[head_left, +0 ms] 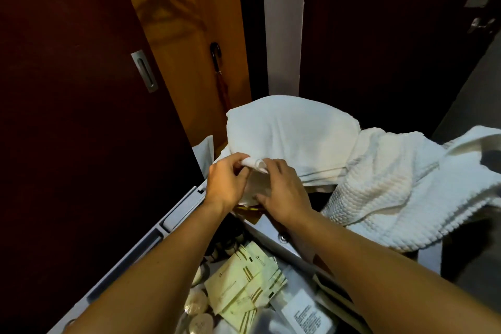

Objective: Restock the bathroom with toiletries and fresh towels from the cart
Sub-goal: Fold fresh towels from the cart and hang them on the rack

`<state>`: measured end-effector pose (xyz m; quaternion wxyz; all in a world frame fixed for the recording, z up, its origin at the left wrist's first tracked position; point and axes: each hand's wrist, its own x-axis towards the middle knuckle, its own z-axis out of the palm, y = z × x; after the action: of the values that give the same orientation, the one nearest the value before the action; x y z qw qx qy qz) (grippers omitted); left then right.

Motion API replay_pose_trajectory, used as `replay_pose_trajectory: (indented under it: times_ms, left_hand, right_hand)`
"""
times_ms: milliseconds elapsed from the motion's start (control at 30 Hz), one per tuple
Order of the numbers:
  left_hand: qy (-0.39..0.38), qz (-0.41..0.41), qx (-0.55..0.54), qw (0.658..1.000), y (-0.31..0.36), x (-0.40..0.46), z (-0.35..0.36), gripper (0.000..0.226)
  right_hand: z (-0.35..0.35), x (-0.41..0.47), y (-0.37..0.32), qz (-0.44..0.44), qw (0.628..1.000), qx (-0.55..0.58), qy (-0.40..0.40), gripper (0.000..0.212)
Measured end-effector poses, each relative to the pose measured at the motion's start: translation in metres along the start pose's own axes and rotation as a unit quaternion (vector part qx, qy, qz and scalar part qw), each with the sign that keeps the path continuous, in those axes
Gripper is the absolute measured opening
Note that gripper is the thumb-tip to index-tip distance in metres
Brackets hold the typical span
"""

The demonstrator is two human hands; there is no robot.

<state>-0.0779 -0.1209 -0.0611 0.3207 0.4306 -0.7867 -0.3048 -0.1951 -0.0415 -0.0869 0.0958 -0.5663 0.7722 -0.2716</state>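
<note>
Cart [179, 211]: grey, parked hard against a dark sliding door [81, 116]; its top serves as the supply shelf, so stock sits within arm's reach.
Smooth towel [287, 133]: white, folded, lying on the cart's far end; hemmed edge faces the person, likely the easiest side to lift from.
Towel corner [253, 164]: small rolled fold, raised between both hands; probably being separated from the pile so one piece comes away alone.
Left hand [226, 182]: fingers curled, pinching the corner from the left.
Right hand [282, 192]: fingers bent over the same corner from the right; thumb tucked beneath the cloth.
Waffle towel [393, 192]: textured white, draped loose over the cart's right side, overlapping the smooth one.
Toiletry sachets [244, 287]: pale, gold-striped, heaped in the near tray with round soaps [195, 304]; untouched.
Umbrella [219, 76]: dark, leaning in the wooden corner behind.
</note>
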Motion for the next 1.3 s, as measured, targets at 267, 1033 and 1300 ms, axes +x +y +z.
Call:
replay_pose_trajectory:
  times_ms: [267,1033,1300]
  left_hand:
    - [0.065,-0.136,0.056,0.987,-0.014,0.002,0.01,0.002]
    - [-0.028,-0.245,-0.176,0.953,-0.006,0.002,0.029,0.01]
    - [0.039,-0.208,-0.205,0.956,-0.001,-0.003,0.024,0.017]
  right_hand:
    - [-0.008,0.021,0.005,0.056,0.992,0.007,0.116,0.016]
    - [-0.03,0.025,-0.008,-0.055,0.962,-0.118,0.241,0.013]
    - [-0.04,0.033,-0.018,-0.006,0.955,-0.16,0.249,0.027]
